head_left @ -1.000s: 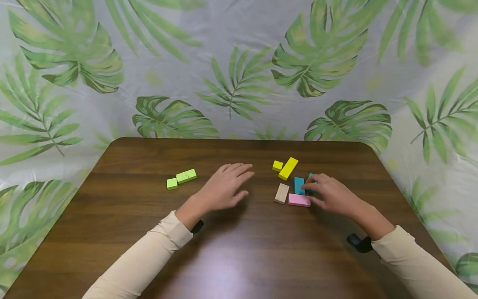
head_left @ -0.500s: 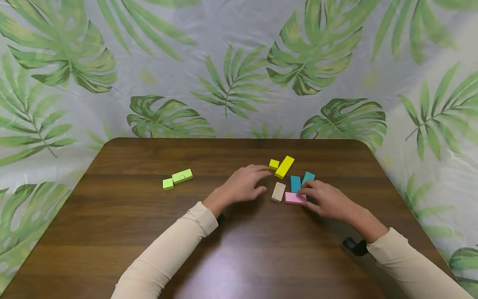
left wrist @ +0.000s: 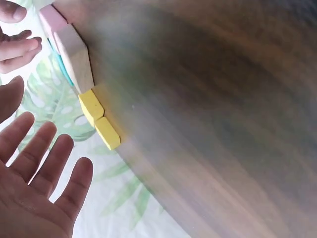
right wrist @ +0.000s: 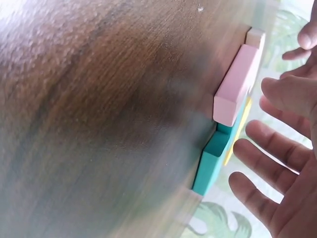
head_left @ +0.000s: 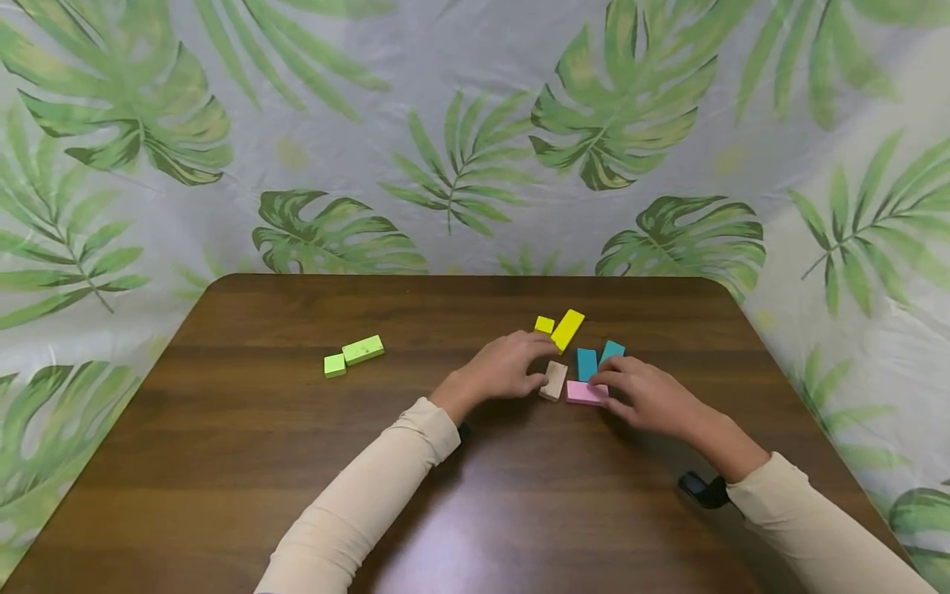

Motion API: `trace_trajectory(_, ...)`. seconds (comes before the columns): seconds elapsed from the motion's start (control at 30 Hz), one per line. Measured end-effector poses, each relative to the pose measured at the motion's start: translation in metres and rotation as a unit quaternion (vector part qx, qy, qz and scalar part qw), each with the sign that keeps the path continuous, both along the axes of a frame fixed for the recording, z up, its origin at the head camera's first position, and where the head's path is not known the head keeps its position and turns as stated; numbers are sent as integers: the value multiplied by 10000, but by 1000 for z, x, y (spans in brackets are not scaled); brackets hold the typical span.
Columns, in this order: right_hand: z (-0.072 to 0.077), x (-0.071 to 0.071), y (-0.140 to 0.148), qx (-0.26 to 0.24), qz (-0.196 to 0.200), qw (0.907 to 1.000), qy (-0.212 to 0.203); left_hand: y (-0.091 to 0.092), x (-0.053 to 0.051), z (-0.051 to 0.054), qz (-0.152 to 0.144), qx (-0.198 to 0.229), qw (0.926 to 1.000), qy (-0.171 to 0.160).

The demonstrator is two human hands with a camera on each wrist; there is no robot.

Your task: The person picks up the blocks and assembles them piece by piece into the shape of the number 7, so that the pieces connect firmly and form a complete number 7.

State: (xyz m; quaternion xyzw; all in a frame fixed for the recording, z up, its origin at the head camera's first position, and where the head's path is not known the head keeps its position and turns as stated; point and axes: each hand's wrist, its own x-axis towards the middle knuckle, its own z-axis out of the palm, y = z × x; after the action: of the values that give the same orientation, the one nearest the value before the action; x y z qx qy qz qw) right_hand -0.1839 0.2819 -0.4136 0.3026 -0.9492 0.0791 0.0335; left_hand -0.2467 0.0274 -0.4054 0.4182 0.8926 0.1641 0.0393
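Observation:
My left hand (head_left: 508, 367), fingers spread and fairly straight in the left wrist view, hovers beside a plain wooden block (head_left: 553, 382). In the head view its thumb overlaps that block's left edge; touching or apart, I cannot tell. Behind the fingers lie a long yellow block (head_left: 569, 328) and a small yellow cube (head_left: 545, 324). My right hand (head_left: 649, 396) is over the right end of a pink block (head_left: 586, 393), close to two teal blocks (right wrist: 209, 168). The right wrist view shows its fingers loosely extended, apart from the blocks, with nothing held.
Off to the left lie a light green oblong block (head_left: 363, 349) and a light green cube (head_left: 335, 365), touching at a corner. The dark wooden table (head_left: 245, 462) ends at a leaf-patterned cloth (head_left: 475, 165) behind it.
My left hand has moved right, up to the wooden and yellow blocks. My right hand has shifted slightly nearer to me, uncovering more of the right teal block. The blocks appear unmoved.

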Motion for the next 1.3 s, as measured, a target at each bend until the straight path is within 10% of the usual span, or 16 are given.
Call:
trace_trajectory(0.57,-5,-4,2,-89,-81,9995,-278,20,-7,-12,-41,-165,9973,-716)
trace_trajectory(0.77,-8,-5,-1,-260,-91,9992,-298,29,-9,-16,5,-553,9973,-477)
trace_trajectory(1.3,-3,3,-5,-392,-381,9953,-800,4,-1,-14,-391,-592,9960,-538)
